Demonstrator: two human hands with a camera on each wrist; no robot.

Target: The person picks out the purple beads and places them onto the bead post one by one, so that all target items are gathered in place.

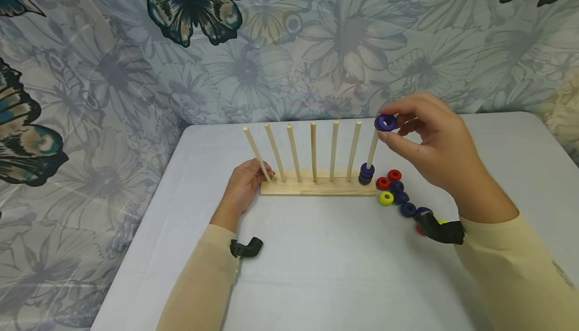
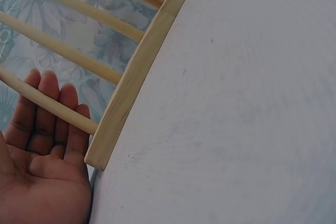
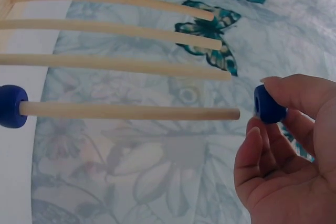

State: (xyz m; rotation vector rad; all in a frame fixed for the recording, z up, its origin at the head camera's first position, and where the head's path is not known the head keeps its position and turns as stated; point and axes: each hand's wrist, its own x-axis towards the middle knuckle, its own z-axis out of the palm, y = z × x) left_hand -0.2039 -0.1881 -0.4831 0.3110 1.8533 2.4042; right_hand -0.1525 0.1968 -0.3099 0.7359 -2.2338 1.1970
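Grey-blue floral fabric with butterflies (image 1: 271, 80) backs a white table (image 1: 289, 276). The right hand (image 1: 429, 145) pinches a blue ring (image 3: 272, 107) just off the tip of the rightmost peg (image 3: 131, 110), above threaded blue rings (image 1: 366, 174). The left hand (image 1: 244, 183), fingers loosely extended, is at the wooden rack's (image 1: 316, 189) left end; loose coloured rings (image 1: 396, 186) lie by its right.

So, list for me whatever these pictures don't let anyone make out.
Head view: a red ring and a yellow ring, mostly covered by the black wrist device; the loose rings can't be counted surely.
Left wrist view: tips of the pegs, cut off by the left and top edges.
Right wrist view: part of the threaded blue ring, cut by the left edge; part of the held blue ring, covered by fingers.
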